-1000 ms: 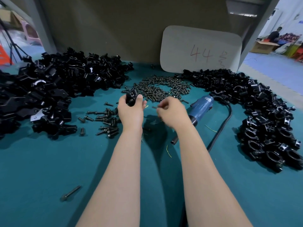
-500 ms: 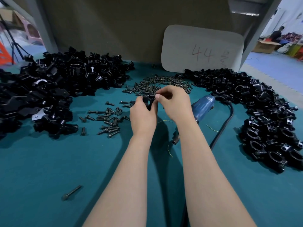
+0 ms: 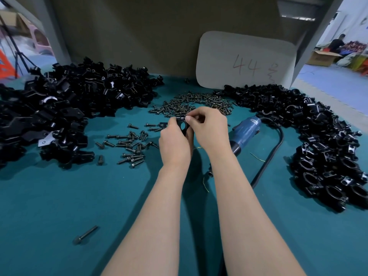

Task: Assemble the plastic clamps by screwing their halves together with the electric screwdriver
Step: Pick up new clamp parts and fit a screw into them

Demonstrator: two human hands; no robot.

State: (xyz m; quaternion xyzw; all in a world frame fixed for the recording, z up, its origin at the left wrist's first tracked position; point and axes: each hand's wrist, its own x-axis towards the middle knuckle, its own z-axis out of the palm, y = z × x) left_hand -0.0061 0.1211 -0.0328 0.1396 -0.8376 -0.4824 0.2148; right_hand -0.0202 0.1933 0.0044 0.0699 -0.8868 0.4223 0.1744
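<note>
- A lone long bolt (image 3: 85, 235) lies toward the near edge of the green desk (image 3: 49, 206), left of the forearms.
- Over the middle of the desk, the left hand (image 3: 175, 144) grips a black plastic clamp (image 3: 182, 126), fingers curled round its lower part.
- The right hand (image 3: 209, 128) has thumb and forefinger closed in a pinch at the clamp's top edge. The thing pinched is too small to make out, most likely a screw.
- The step in hand looks like seating a screw in the clamp's hole by hand.
- Just right of the hands the blue electric screwdriver (image 3: 246, 134) lies on the desk, untouched, its black cable (image 3: 268, 156) looping toward the near edge.
- Next, the right hand must free itself, pick up the screwdriver and meet the screw head squarely while the left steadies the clamp.
- Loose screws (image 3: 131, 144) lie left of the hands, and a screw pile (image 3: 199, 102) sits beyond them.
- Clamp halves (image 3: 69, 108) are heaped toward the left edge, assembled clamps (image 3: 318, 136) along the right edge.
</note>
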